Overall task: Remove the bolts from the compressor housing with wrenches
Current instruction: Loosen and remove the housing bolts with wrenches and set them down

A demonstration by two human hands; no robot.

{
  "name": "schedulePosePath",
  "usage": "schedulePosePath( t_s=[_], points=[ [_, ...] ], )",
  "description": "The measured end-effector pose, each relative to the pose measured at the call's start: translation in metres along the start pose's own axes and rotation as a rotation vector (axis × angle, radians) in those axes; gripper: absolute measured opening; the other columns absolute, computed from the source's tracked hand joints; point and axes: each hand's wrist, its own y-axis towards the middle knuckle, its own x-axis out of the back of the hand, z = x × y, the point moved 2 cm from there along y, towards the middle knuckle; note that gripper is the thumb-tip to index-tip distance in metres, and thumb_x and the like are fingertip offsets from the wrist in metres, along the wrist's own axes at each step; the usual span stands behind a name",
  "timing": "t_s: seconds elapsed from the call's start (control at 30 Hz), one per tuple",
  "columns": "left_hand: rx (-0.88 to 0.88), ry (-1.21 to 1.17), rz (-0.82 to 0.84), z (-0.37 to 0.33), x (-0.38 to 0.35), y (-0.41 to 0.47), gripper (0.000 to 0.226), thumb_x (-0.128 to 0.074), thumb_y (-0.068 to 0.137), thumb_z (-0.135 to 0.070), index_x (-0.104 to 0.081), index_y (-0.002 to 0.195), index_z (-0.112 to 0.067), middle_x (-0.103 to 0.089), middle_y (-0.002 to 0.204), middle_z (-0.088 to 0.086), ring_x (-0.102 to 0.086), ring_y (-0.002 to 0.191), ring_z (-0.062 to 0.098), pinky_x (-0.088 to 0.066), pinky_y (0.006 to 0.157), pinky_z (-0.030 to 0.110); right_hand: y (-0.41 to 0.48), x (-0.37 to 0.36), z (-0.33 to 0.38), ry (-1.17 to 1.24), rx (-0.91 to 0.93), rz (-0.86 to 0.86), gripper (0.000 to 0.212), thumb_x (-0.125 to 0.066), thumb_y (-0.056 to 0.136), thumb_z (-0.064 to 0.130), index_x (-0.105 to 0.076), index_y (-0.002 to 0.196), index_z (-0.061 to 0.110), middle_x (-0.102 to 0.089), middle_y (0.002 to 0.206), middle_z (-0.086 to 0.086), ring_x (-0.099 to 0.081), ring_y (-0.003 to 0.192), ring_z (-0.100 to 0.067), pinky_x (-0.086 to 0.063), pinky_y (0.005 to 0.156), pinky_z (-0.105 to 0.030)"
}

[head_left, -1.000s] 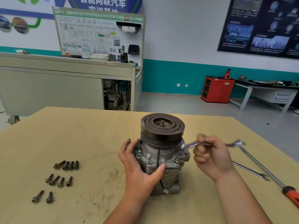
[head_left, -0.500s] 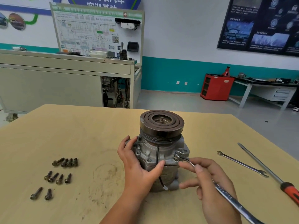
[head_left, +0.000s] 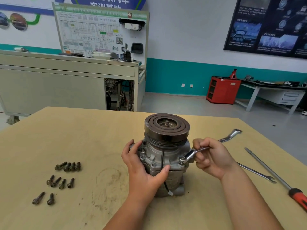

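A grey metal compressor (head_left: 163,156) stands upright on the wooden table (head_left: 83,130), its dark grooved pulley on top. My left hand (head_left: 142,166) grips the housing's left side, thumb across the front flange. My right hand (head_left: 211,156) holds a silver ring wrench (head_left: 193,153). The wrench's ring end sits on a bolt (head_left: 181,161) at the flange's right corner, and its far end sticks out to the right past my fingers. Several loose bolts (head_left: 63,175) lie in rows at the table's left.
A second thin wrench (head_left: 259,174) and a long screwdriver with a red handle (head_left: 272,175) lie on the table to the right. Beyond the table stand a grey training bench with a wiring board, a red cabinet (head_left: 222,89) and a workbench.
My right hand swung the wrench handle from the near side up and away to the right, with its ring end staying at the flange's right corner. My left hand kept its grip.
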Motion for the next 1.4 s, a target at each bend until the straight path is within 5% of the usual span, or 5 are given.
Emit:
schedulePosePath(
  t_s=[0.2,0.37,0.57,1.03,1.4],
  points=[
    [0.009,0.014,0.0,-0.001,0.0,0.0,0.075,-0.065,0.057,-0.052,-0.034,0.122,-0.034,-0.023,0.137,0.005,-0.024,0.132,0.003,-0.02,0.104,0.005,-0.022,0.044,-0.023,0.433,0.331,-0.161,0.004,-0.062,0.076,0.019,-0.063,0.073,0.021,-0.052,0.053,0.006,-0.047,0.042,-0.005,-0.031,0.033,-0.015],
    [-0.265,0.029,-0.128,-0.036,0.009,0.0,0.056,-0.058,0.064,-0.037,-0.044,0.116,-0.024,-0.033,0.131,0.011,-0.034,0.128,0.016,-0.03,0.109,0.03,-0.033,0.092,-0.04,-0.764,0.434,-0.534,0.014,-0.054,0.095,0.019,-0.064,0.093,0.029,-0.07,0.091,0.01,-0.065,0.089,-0.007,-0.043,0.071,-0.022],
    [-0.513,0.089,0.7,-0.074,-0.059,-0.055,0.035,-0.06,0.083,-0.028,-0.06,0.117,-0.021,-0.062,0.114,-0.005,-0.058,0.104,0.012,-0.043,0.09,0.023,-0.006,0.12,-0.037,-1.828,0.213,-0.131,0.038,-0.043,0.097,0.026,-0.041,0.133,0.039,-0.024,0.152,0.017,-0.02,0.141,-0.004,-0.022,0.106,-0.023],
    [0.15,-0.245,0.252,-0.078,-0.03,-0.065,0.077,-0.057,0.063,-0.036,-0.035,0.136,-0.029,-0.023,0.15,-0.009,-0.064,0.095,0.004,-0.052,0.061,0.022,-0.05,0.004,-0.014,-0.914,0.725,-0.18,0.02,-0.069,0.079,0.014,-0.068,0.086,0.032,-0.066,0.079,0.007,-0.057,0.072,0.003,-0.039,0.065,-0.005],
    [0.419,-0.32,0.358,-0.094,-0.037,-0.053,0.076,-0.057,0.065,-0.027,-0.024,0.132,-0.038,-0.041,0.142,-0.001,-0.059,0.092,-0.003,-0.051,0.089,0.033,-0.038,-0.025,-0.013,-1.234,0.536,-0.222,0.01,-0.07,0.079,0.011,-0.073,0.087,0.016,-0.062,0.07,0.009,-0.054,0.062,0.0,-0.04,0.06,-0.005]
  ],
)
